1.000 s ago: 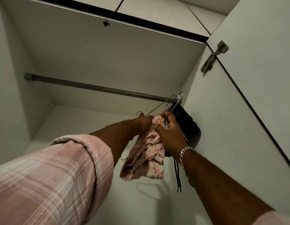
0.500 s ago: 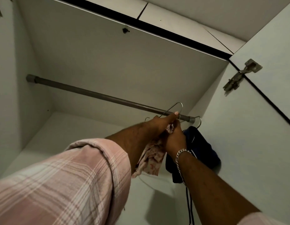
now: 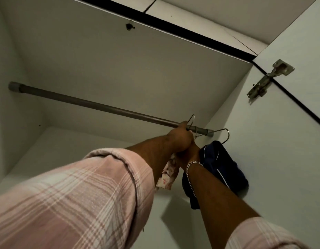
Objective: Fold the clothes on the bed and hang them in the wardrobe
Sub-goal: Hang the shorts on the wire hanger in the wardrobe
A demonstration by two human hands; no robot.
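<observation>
Right of centre, both hands meet just under the rail, which runs from the upper left of the frame down toward the right wall. The left hand is curled round the neck of a wire hanger, whose hook loops over the rail right above the knuckles. The right hand sits directly beneath and is mostly hidden by the left one, so I cannot tell how its fingers lie; a chain bracelet circles its wrist. A floral cloth hangs below the two hands, pale with pink print (only a strip shows between the forearms).

Just to the right, a second hanger is hooked at the rail's end cap, and a navy garment with thin white piping hangs from it, close against the right wall. The right forearm crosses in front of its lower left part. A pink plaid sleeve fills the lower left of the frame and blocks the floor of the wardrobe there; another cuff shows at the lower right corner.

The wardrobe is white inside, with a plain top panel bearing a small dark fitting in the upper middle. A black edge strip runs diagonally across the top. At the upper right, a metal hinge joins the open door to the side panel. Above it, pale ceiling panels show.
</observation>
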